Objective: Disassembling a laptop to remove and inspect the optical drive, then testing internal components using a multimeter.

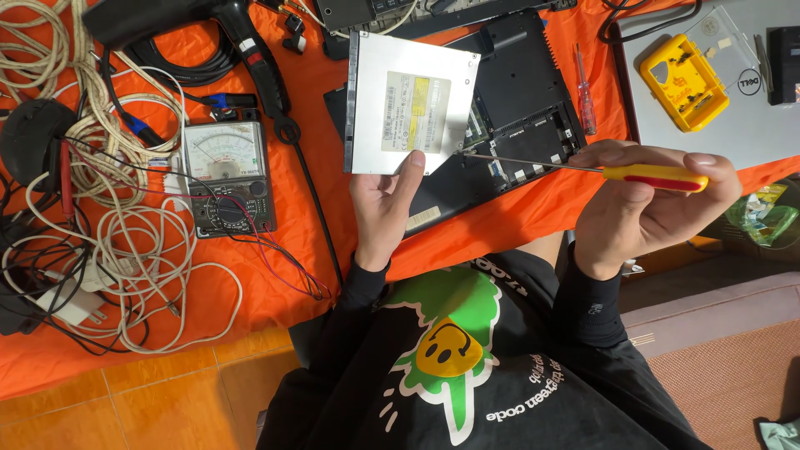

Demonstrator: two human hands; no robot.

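Note:
My left hand (385,207) holds a flat silver optical drive (408,102) by its near edge, label side up, over an orange cloth. My right hand (650,204) grips a screwdriver (642,173) with a red and yellow handle. Its long thin shaft points left, and its tip touches the drive's right near corner. Under the drive lies an opened black laptop base (525,108), bottom side up, with an empty bay showing.
An analog multimeter (227,177) with red and black leads sits left of the drive. Tangled white cables (108,250) and a black tool with a cord (250,50) lie further left. A second small screwdriver (585,92), a grey laptop lid (725,125) and a yellow case (683,82) are at right.

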